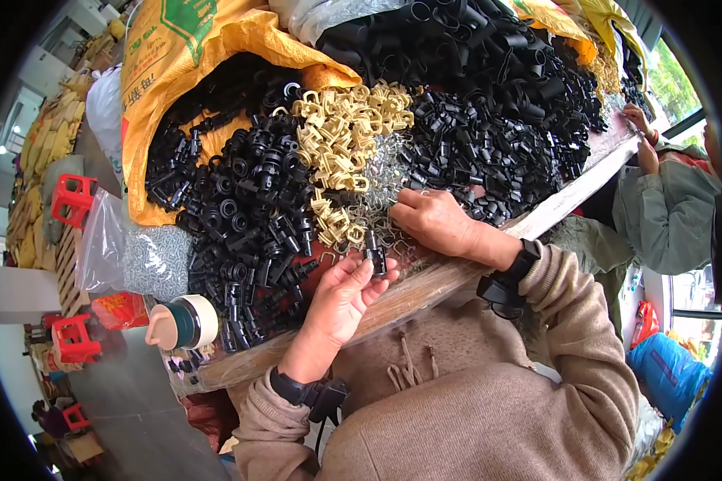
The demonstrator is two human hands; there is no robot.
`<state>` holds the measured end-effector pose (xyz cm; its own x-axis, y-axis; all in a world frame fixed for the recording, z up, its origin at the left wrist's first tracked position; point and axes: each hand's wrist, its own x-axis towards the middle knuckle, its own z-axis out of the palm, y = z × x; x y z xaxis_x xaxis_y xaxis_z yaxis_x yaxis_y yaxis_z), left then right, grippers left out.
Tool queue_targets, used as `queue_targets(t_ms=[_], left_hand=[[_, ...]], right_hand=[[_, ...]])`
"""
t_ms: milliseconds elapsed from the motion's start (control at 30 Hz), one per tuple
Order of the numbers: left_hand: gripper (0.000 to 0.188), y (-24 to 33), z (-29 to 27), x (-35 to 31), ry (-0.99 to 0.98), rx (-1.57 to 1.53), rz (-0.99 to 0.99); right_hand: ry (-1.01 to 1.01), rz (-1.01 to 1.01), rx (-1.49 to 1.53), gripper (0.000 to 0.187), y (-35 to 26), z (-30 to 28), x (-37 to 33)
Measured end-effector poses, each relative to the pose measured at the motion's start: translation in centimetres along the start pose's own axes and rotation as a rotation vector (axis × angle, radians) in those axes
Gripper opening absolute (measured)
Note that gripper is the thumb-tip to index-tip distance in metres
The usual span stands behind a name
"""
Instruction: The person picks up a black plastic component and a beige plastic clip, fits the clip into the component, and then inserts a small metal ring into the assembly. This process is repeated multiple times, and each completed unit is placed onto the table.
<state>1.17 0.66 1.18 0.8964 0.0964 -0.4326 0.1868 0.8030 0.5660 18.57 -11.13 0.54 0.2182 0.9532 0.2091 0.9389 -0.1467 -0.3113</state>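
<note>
A small black plastic fitting [375, 255] stands upright between the thumb and fingers of my left hand [341, 301], just over the table's near edge. My right hand [435, 223] reaches into a heap of small bent metal wire clips [387, 172]. Its fingers are curled together, their tips partly hidden, so whatever they pinch cannot be made out. Cream-coloured plastic clips [341, 140] are heaped beyond my hands. Ribbed black plastic fittings [257, 188] spread to the left, and smaller black pieces [489, 152] lie to the right.
An orange woven sack [148, 172] spills black parts at the left. Large black tubes [457, 48] are piled at the back. A cup with a pink lid [191, 322] stands at the left corner, beside a bag of small grey parts [157, 258]. Another person [670, 212] sits at the right.
</note>
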Motion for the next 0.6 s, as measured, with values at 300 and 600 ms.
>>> queue_targets(t_ms=[300,600], left_hand=[[0.025,-0.1,-0.5,0.2,0.023,0.010,0.125],[0.028,-0.3,0.0,1.7,-0.099,0.016,0.208]], right_hand=[[0.168,0.120,0.643,0.009,0.1,-1.9,-0.5],[-0.054,0.125,0.837,0.017,-1.6,-2.9,-1.1]])
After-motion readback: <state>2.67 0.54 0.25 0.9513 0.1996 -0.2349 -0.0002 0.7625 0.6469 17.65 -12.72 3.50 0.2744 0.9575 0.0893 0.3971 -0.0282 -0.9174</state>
